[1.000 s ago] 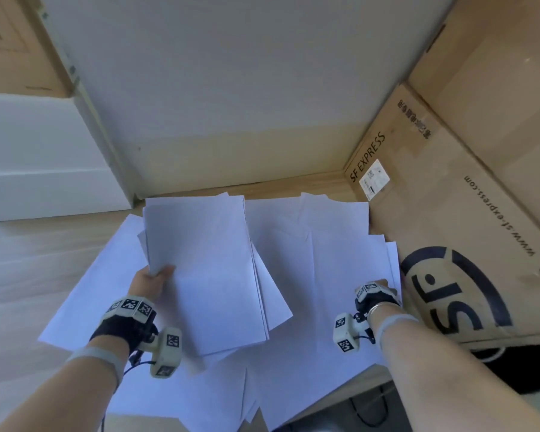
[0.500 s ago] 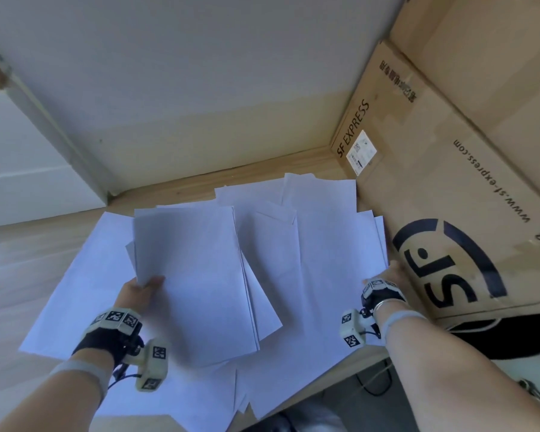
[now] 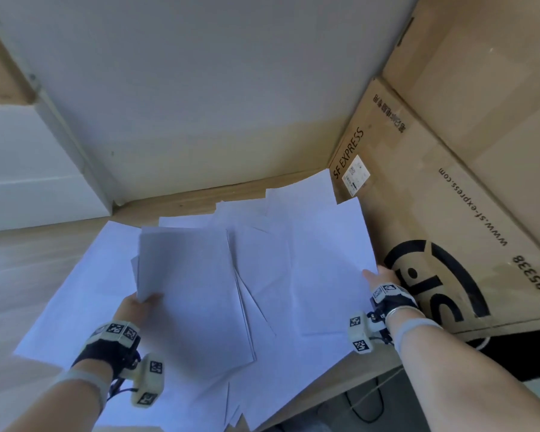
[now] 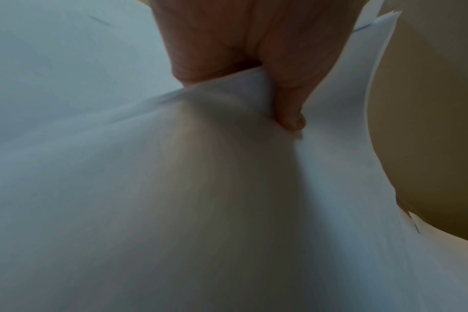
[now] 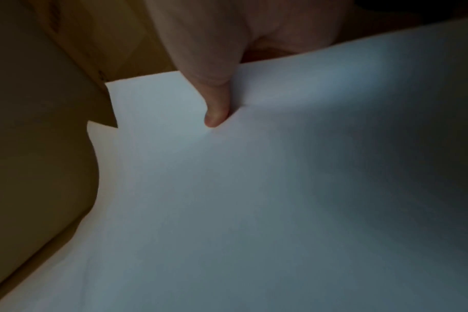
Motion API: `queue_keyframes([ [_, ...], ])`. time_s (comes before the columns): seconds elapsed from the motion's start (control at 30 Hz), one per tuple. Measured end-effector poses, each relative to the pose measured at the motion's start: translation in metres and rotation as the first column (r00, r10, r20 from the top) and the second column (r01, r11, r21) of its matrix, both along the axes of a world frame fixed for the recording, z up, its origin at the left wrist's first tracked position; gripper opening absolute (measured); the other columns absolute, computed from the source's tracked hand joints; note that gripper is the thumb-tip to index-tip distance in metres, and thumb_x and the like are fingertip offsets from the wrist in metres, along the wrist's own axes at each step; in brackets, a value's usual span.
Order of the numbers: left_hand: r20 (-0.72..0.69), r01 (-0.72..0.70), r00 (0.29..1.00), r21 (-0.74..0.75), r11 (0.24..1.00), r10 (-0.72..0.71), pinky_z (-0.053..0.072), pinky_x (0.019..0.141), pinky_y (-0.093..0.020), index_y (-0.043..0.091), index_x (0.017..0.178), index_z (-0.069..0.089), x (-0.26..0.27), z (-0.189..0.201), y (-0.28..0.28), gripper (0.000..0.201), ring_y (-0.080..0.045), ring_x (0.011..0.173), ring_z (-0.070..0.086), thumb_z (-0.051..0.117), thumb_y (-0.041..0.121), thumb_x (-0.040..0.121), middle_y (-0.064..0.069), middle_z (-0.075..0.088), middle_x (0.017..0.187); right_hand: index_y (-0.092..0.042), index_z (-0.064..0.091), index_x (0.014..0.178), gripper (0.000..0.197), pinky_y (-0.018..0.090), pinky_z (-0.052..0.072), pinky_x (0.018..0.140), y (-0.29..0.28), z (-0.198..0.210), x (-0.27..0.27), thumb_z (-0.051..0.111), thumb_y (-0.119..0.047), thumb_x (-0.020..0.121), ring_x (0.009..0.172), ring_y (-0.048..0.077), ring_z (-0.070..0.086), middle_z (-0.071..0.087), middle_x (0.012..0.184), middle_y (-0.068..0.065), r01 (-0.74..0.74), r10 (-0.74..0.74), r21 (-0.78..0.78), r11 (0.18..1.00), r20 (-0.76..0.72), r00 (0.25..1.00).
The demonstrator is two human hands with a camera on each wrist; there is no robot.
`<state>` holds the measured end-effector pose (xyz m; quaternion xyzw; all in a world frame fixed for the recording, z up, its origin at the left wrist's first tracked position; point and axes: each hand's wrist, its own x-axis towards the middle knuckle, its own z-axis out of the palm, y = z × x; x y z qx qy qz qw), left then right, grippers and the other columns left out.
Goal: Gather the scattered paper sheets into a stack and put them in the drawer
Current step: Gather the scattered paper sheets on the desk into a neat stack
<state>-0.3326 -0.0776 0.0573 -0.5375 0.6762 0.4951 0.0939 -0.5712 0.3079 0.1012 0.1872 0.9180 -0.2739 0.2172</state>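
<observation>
Several white paper sheets lie overlapped across a wooden table. My left hand pinches a small stack of sheets at its near left edge, thumb on top, and holds it lifted over the others. The left wrist view shows the thumb pressed onto that stack. My right hand pinches the right edge of another sheet beside the cardboard box, raised slightly. In the right wrist view its thumb lies on top of this sheet. No drawer is in view.
A large SF Express cardboard box stands along the right side, close to my right hand. A pale wall rises behind the table. A white cabinet is at the left. The table's near edge runs under the sheets, cables below.
My right hand has taken hold of the right-hand sheet's edge and lifted it a little. The left hand keeps its stack, lowered slightly toward the table.
</observation>
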Motion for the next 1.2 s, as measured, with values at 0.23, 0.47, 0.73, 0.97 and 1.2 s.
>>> queue_keyframes([
  [0.23, -0.018, 0.003, 1.0, 0.012, 1.0, -0.002, 0.037, 0.078, -0.033, -0.012, 0.119, 0.055, -0.003, -0.002, 0.005, 0.043, -0.029, 0.086, 0.05, 0.057, 0.019, 0.09, -0.034, 0.059, 0.117, 0.0, 0.056, 0.125, 0.035, 0.039, 0.043, 0.099, 0.002, 0.015, -0.002, 0.044, -0.02, 0.097, 0.116, 0.036, 0.054, 0.059, 0.127, 0.018, 0.072, -0.075, -0.023, 0.997, -0.14, 0.987],
  [0.47, -0.021, 0.058, 0.998, -0.01, 0.998, -0.058, 0.035, 0.078, -0.033, -0.013, 0.12, 0.055, -0.009, -0.001, 0.005, 0.041, -0.031, 0.09, 0.05, 0.055, 0.017, 0.091, -0.034, 0.058, 0.12, 0.001, 0.058, 0.12, 0.032, 0.033, 0.042, 0.084, 0.003, 0.033, -0.011, 0.044, -0.015, 0.096, 0.1, 0.032, 0.059, 0.064, 0.115, 0.021, 0.132, -0.184, -0.202, 0.971, -0.268, 0.946],
  [0.73, 0.002, 0.094, 0.996, -0.014, 0.995, -0.094, 0.04, 0.086, -0.038, -0.011, 0.122, 0.054, -0.018, -0.002, 0.005, 0.04, -0.043, 0.112, 0.055, 0.054, 0.015, 0.091, -0.034, 0.056, 0.123, 0.005, 0.058, 0.116, 0.031, 0.029, 0.038, 0.078, -0.031, 0.062, -0.029, 0.048, -0.016, 0.096, 0.091, 0.019, 0.051, 0.061, 0.104, 0.015, 0.046, -0.236, -0.489, 0.871, -0.334, 0.912],
  [0.97, -0.024, 0.059, 0.998, 0.023, 0.998, -0.058, 0.036, 0.08, -0.033, -0.013, 0.121, 0.054, -0.019, 0.0, 0.003, 0.039, -0.034, 0.093, 0.054, 0.056, 0.012, 0.09, -0.035, 0.057, 0.121, -0.016, 0.065, 0.082, 0.016, 0.037, 0.047, 0.078, -0.065, 0.098, -0.041, 0.055, -0.027, 0.089, 0.083, 0.021, 0.059, 0.064, 0.078, 0.004, -0.072, -0.225, -0.619, 0.782, -0.387, 0.894],
  [1.2, -0.037, 0.041, 0.999, 0.055, 0.998, -0.039, 0.042, 0.081, -0.036, -0.013, 0.122, 0.053, -0.018, -0.003, 0.001, 0.042, -0.033, 0.089, 0.054, 0.056, 0.014, 0.09, -0.034, 0.06, 0.116, -0.02, 0.065, 0.08, 0.013, 0.04, 0.05, 0.084, -0.106, 0.138, -0.033, 0.058, -0.024, 0.09, 0.085, 0.021, 0.06, 0.065, 0.082, 0.002, -0.146, -0.277, -0.789, 0.597, -0.374, 0.885],
])
